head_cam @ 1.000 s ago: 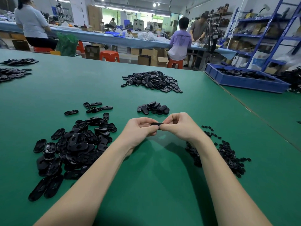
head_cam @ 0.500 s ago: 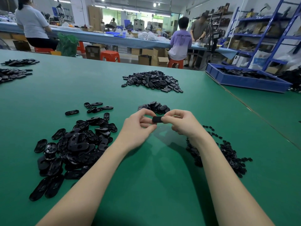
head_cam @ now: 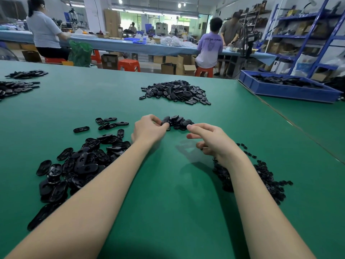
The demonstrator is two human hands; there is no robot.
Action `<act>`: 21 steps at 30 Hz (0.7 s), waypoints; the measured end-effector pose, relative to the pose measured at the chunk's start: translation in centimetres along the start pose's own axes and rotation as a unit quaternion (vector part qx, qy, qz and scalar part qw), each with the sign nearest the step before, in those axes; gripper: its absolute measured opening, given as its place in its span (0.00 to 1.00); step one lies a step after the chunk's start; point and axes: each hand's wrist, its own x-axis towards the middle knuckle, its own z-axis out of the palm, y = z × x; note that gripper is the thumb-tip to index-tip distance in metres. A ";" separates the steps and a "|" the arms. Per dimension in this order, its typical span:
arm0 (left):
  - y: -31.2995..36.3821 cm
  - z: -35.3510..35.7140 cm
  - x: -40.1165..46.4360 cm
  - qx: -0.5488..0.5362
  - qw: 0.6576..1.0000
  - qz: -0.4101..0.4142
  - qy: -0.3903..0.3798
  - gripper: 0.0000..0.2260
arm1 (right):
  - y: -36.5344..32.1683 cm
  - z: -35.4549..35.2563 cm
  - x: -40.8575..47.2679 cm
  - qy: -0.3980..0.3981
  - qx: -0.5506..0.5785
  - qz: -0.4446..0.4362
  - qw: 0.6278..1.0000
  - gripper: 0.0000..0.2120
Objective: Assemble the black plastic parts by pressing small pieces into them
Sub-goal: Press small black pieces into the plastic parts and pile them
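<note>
Left hand (head_cam: 149, 130) seemingly pinches part (head_cam: 165, 120); right hand (head_cam: 211, 140) loose.

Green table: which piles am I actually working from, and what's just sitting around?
In use: left hand pinching a black part at the small pile; oval shells; small pieces; right hand.
Idle: far pile, blue tray, far-left piles.
</note>
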 end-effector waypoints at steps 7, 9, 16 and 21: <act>0.1 2.9 2.7 0.088 0.996 0.014 0.027 0.11 | 0.2 0.2 0.0 -0.055 0.038 0.014 0.998 0.14; -0.1 3.2 2.7 0.097 0.994 0.025 0.032 0.11 | 0.2 0.3 0.0 -0.064 0.041 0.012 0.997 0.13; -0.2 2.1 1.2 0.051 0.997 0.054 0.028 0.14 | 0.4 0.6 0.1 -0.089 0.016 0.005 0.996 0.10; -0.8 0.6 -1.8 0.008 0.992 0.092 -0.083 0.13 | 0.6 0.9 0.0 -0.082 -0.025 0.005 0.996 0.10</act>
